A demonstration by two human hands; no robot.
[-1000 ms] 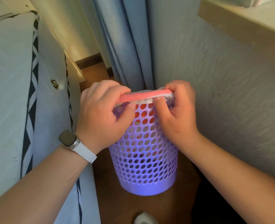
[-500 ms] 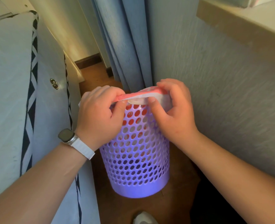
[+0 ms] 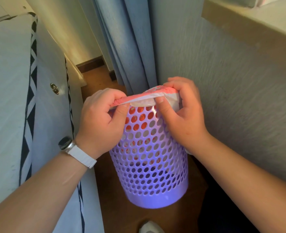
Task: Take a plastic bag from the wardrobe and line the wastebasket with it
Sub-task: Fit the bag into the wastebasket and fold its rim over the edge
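A purple perforated wastebasket (image 3: 149, 174) stands on the wooden floor between a bed and a wall. A pink and white plastic bag (image 3: 144, 98) sits inside it, its red print showing through the holes, and its edge is folded over the near rim. My left hand (image 3: 103, 121) pinches the bag edge at the rim's left side. My right hand (image 3: 182, 111) grips the bag edge at the rim's right side, thumb pressed on the fold. The basket's opening is hidden behind both hands.
A mattress (image 3: 12, 98) with a black and white trim runs along the left. Blue curtains (image 3: 127, 39) hang behind the basket. A textured wall (image 3: 231, 89) and a pale shelf edge (image 3: 249, 26) are at the right. A shoe tip (image 3: 150, 227) shows at the bottom.
The basket has shifted slightly and both hands have worked the bag's edge further down over the rim. More white plastic now shows on the right side.
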